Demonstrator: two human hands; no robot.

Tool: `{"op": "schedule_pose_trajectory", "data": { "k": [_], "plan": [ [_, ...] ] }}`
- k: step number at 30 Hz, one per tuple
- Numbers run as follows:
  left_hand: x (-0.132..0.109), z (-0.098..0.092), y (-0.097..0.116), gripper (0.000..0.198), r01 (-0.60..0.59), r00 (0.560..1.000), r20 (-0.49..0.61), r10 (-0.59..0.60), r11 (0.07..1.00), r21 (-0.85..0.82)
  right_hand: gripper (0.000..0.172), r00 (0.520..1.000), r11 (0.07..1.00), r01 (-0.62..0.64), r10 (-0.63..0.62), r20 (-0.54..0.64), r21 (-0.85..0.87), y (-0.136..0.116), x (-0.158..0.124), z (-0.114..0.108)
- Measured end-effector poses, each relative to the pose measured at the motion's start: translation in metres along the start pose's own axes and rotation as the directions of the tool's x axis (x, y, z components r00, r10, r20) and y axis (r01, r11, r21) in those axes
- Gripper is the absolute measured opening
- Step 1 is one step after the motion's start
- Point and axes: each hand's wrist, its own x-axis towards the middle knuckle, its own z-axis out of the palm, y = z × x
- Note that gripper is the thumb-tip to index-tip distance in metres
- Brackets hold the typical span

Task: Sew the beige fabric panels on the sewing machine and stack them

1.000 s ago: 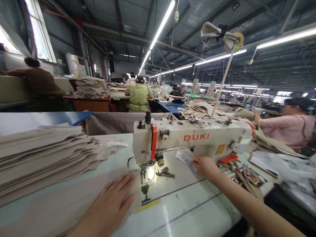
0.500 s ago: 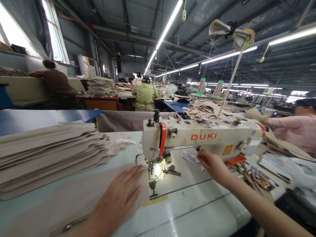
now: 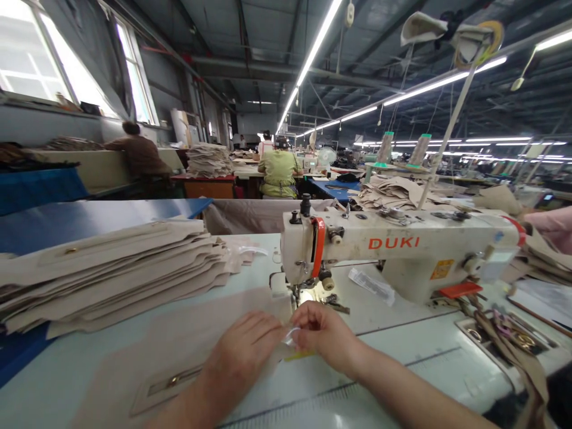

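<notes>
My left hand [image 3: 243,351] and my right hand [image 3: 324,333] meet just in front of the needle of a white DUKI sewing machine [image 3: 402,250]. Both pinch a small white label [image 3: 291,335] between their fingertips. The left hand also rests over a beige fabric piece [image 3: 179,351] with a zipper, lying flat on the pale table [image 3: 402,363]. More white labels [image 3: 372,284] lie under the machine's arm.
A tall stack of beige cut pieces [image 3: 111,268] sits at the left. Straps and metal rings [image 3: 504,330] lie at the right. Thread cones [image 3: 402,149] stand behind the machine. Other people sit at tables beyond; a pink sleeve [image 3: 554,226] shows at the right edge.
My right hand left the labels under the machine arm and came to the needle area with one label. My left hand went from flat on the fabric to pinching it too. The view shifted left.
</notes>
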Motion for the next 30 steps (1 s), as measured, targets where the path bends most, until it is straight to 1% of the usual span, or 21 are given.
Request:
{"op": "schedule_pose_trajectory", "data": {
  "k": [3,5,8,11,13,14,15,16,17,18,19,20,21,22,23,25,27,30],
  "plan": [
    [0.005,-0.002,-0.001,0.039,0.008,1.000,-0.007,-0.007,1.000,0.016,0.043,0.999,1.000,-0.006,0.007,-0.040,0.031,0.004,0.006,-0.006],
    [0.008,-0.001,0.001,0.039,0.018,1.000,0.013,-0.018,0.999,0.040,0.042,0.999,1.000,-0.007,0.008,-0.043,0.018,0.005,0.008,-0.008],
    [0.008,0.002,0.004,0.035,0.005,0.999,0.048,-0.008,0.998,0.056,0.040,0.999,1.000,-0.010,0.010,-0.035,-0.011,0.005,0.012,-0.005],
    [0.005,0.005,0.005,0.036,-0.010,0.998,0.070,0.007,0.999,0.044,0.033,1.000,0.998,0.001,-0.003,-0.030,-0.057,0.005,0.016,-0.003],
    [0.003,0.006,0.003,0.039,0.008,0.997,0.079,-0.012,0.999,0.047,0.025,0.999,0.997,0.013,-0.017,-0.040,-0.079,0.001,0.014,-0.003],
    [0.002,0.006,0.001,0.041,0.022,0.997,0.071,-0.026,0.998,0.056,0.020,0.998,0.994,0.029,-0.035,-0.057,-0.102,-0.001,0.012,-0.005],
    [0.002,0.006,-0.001,0.042,0.037,0.997,0.059,-0.041,0.997,0.063,0.014,0.994,0.984,0.067,-0.081,-0.076,-0.165,-0.004,0.009,-0.007],
    [0.003,0.005,-0.004,0.042,0.057,0.997,0.044,-0.060,0.996,0.065,0.009,0.984,0.953,0.130,-0.157,-0.081,-0.273,-0.007,0.004,-0.009],
    [0.004,0.005,-0.007,0.041,0.083,0.996,0.028,-0.085,0.995,0.060,0.007,0.965,0.886,0.213,-0.257,-0.053,-0.411,-0.010,-0.001,-0.011],
    [0.005,0.005,-0.010,0.040,0.113,0.993,0.014,-0.114,0.992,0.051,0.010,0.934,0.776,0.305,-0.356,0.016,-0.552,-0.013,-0.007,-0.013],
    [0.006,0.005,-0.013,0.038,0.146,0.989,0.011,-0.147,0.988,0.042,0.013,0.895,0.639,0.395,-0.429,0.120,-0.659,-0.015,-0.012,-0.015],
    [0.008,0.006,-0.016,0.036,0.172,0.985,0.019,-0.173,0.984,0.038,0.016,0.853,0.509,0.476,-0.466,0.236,-0.717,-0.015,-0.017,-0.017],
    [0.009,0.008,-0.018,0.034,0.185,0.982,0.034,-0.187,0.982,0.041,0.018,0.816,0.419,0.542,-0.471,0.336,-0.728,-0.015,-0.020,-0.017],
    [0.010,0.010,-0.019,0.033,0.184,0.981,0.055,-0.186,0.982,0.050,0.019,0.784,0.361,0.591,-0.467,0.408,-0.722,-0.015,-0.023,-0.018],
    [0.011,0.012,-0.020,0.033,0.169,0.981,0.084,-0.174,0.984,0.061,0.019,0.760,0.324,0.625,-0.463,0.456,-0.711,-0.014,-0.025,-0.017],
    [0.010,0.018,-0.019,0.034,0.128,0.980,0.142,-0.137,0.989,0.071,0.019,0.728,0.282,0.661,-0.466,0.503,-0.695,-0.011,-0.026,-0.016],
    [0.008,0.022,-0.016,0.033,0.103,0.975,0.190,-0.114,0.992,0.066,0.020,0.721,0.267,0.666,-0.470,0.509,-0.697,-0.009,-0.026,-0.016],
    [0.005,0.024,-0.013,0.034,0.089,0.966,0.240,-0.101,0.994,0.060,0.020,0.725,0.254,0.662,-0.458,0.515,-0.706,-0.009,-0.026,-0.016]
  ]
}}
